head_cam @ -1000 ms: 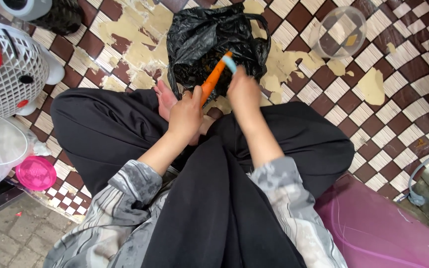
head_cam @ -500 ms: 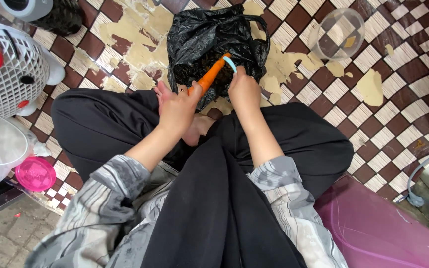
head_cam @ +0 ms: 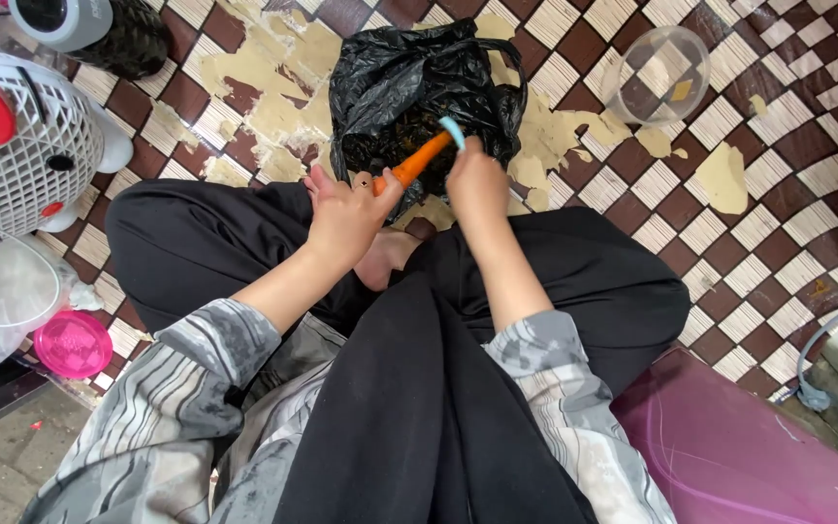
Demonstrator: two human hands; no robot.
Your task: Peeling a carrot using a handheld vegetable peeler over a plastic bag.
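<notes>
I sit cross-legged on a brown-and-cream checked floor. My left hand grips the lower end of an orange carrot, which points up and to the right over an open black plastic bag. My right hand holds a light-blue peeler against the carrot's upper end. Orange peelings lie inside the bag. My bare foot shows between my knees, just below the hands.
A clear plastic bowl stands on the floor at the upper right. A white mesh basket with red parts and a pink lid are at the left. A purple plastic surface lies at the lower right.
Both hands and the carrot have shifted slightly; the peeler has moved up along the carrot toward its far end.
</notes>
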